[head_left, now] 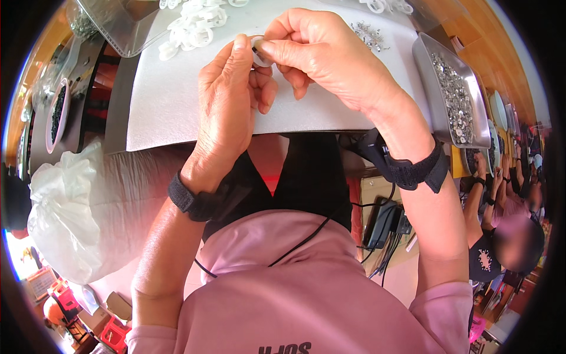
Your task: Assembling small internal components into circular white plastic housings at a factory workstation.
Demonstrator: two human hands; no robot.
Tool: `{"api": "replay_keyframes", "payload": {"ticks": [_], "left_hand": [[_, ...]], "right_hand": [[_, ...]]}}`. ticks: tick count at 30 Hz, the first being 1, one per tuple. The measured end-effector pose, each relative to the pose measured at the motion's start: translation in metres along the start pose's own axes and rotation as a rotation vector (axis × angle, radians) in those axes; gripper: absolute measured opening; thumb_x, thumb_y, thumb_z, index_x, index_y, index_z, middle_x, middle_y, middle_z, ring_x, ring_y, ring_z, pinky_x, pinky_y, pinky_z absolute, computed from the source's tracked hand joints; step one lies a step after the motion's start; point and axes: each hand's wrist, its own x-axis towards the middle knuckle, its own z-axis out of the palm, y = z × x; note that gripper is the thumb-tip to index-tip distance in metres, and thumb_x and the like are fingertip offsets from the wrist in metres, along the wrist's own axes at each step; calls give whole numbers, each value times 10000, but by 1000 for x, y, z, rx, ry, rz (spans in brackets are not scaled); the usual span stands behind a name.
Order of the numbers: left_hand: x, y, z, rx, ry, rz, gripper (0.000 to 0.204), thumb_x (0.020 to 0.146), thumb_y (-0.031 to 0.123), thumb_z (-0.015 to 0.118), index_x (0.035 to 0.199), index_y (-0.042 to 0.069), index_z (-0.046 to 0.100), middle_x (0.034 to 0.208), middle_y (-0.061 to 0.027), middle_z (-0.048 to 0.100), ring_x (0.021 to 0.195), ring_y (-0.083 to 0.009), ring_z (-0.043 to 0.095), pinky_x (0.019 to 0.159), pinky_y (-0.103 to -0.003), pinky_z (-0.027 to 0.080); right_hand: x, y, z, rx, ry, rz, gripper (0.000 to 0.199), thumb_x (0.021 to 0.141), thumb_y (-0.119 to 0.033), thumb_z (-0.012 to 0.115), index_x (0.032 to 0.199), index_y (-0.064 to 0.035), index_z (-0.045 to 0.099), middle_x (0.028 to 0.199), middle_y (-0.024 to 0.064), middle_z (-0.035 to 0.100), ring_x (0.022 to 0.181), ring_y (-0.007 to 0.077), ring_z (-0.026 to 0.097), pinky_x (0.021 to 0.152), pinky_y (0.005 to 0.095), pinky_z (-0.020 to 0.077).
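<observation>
Over a white foam sheet point(162, 112) on the table, both hands meet at a small white plastic ring point(263, 59). My left hand point(227, 97) pinches its left side between thumb and fingers. From the right, my right hand point(330, 62) grips the same part, with the thumb pressed on it near a small dark spot. The fingers cover much of the ring, so its full shape is hidden. Beyond my left hand lies a pile of similar white plastic rings point(191, 29). Small shiny metal pieces point(369, 36) are scattered past my right hand.
At right, a metal tray point(423, 62) holds many small metal parts. A clear plastic box point(127, 29) stands at the far left, a bowl of dark pieces point(58, 115) nearer. A stuffed plastic bag point(65, 206) sits left of me. Co-workers are at the right; cables hang under the table.
</observation>
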Motion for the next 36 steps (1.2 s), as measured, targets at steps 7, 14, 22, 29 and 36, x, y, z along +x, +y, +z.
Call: {"api": "replay_keyframes", "payload": {"ticks": [7, 14, 22, 29, 36], "left_hand": [[-2, 1, 4, 56, -20, 0, 414, 1034, 341, 369, 874, 1, 542, 698, -81, 565, 498, -98, 493, 441, -218, 361], [-3, 1, 3, 95, -15, -17, 414, 1033, 338, 365, 861, 4, 538, 628, -69, 543, 443, -91, 450, 411, -218, 340], [-3, 3, 8, 185, 19, -30, 393, 1028, 302, 363, 862, 4, 558, 609, -44, 526, 428, -66, 390, 393, -218, 294], [-3, 4, 7, 237, -6, -16, 397, 1028, 302, 360, 844, 10, 557, 620, -38, 533, 442, -54, 384, 403, -216, 289], [-2, 3, 3, 142, -5, -57, 383, 1025, 295, 371, 845, 10, 551, 652, -49, 546, 466, -73, 407, 428, -216, 303]], "right_hand": [[-2, 0, -11, -7, -88, 78, 262, 911, -270, 631, 860, -13, 615, 649, 13, 564, 452, 62, 497, 425, 197, 407], [0, 3, -10, -64, -154, 108, 308, 921, -299, 588, 790, -20, 597, 621, 28, 573, 429, 65, 500, 412, 199, 405], [-6, 1, -6, -101, -109, 92, 325, 909, -309, 570, 761, -21, 580, 617, 36, 568, 418, 74, 489, 394, 212, 400], [-7, 5, -4, -183, -65, 68, 329, 901, -300, 553, 770, 1, 580, 618, 40, 562, 439, 77, 488, 398, 218, 400], [-9, 5, -4, -168, -30, 68, 305, 930, -285, 559, 840, 3, 604, 623, 28, 560, 481, 72, 495, 423, 215, 405]]}}
